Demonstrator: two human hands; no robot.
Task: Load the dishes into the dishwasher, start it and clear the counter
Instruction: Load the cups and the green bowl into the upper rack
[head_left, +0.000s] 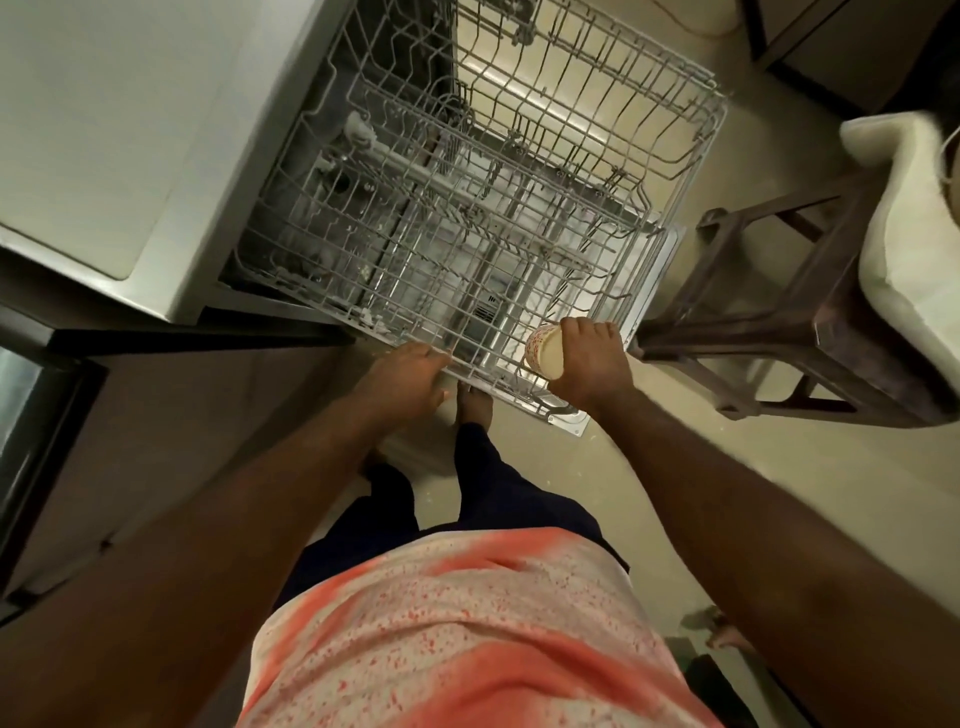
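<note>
- At the near right corner of the near rack (441, 234), your right hand (589, 364) grips one cup (545, 354), fingers wrapped over its side.
- That cup is cream with a red pattern round its rim. It is tipped onto its side with its mouth facing left, held over the rack's wires. I cannot tell whether it touches them.
- Your left hand (408, 376) is on the same rack, left of the cup, with fingers and thumb closed on the near rim wire.
- Two hands are in view, and both are on or over the rack's near edge, a little apart.
- Two wire racks are pulled out of the dishwasher (395, 47): the near one under your hands and a far rack (587, 88) beyond it to the right.
- No dishes show in either rack; the cup is the only dish you can see.
- One door (576, 423) lies open beneath the near rack, and its pale corner sticks out just near of your right hand.
- One white counter (104, 130) runs along the far left, beside the dishwasher opening, with a dark cabinet (130, 415) front below it.
- One brown stool (789, 332) stands on the floor (649, 493) to the right, just beside the near rack's right corner.
- One bare foot (474, 408) shows plainly on the floor between your two hands, just near of the door edge.
- Your pink and red speckled shirt (467, 623) fills the near middle.
</note>
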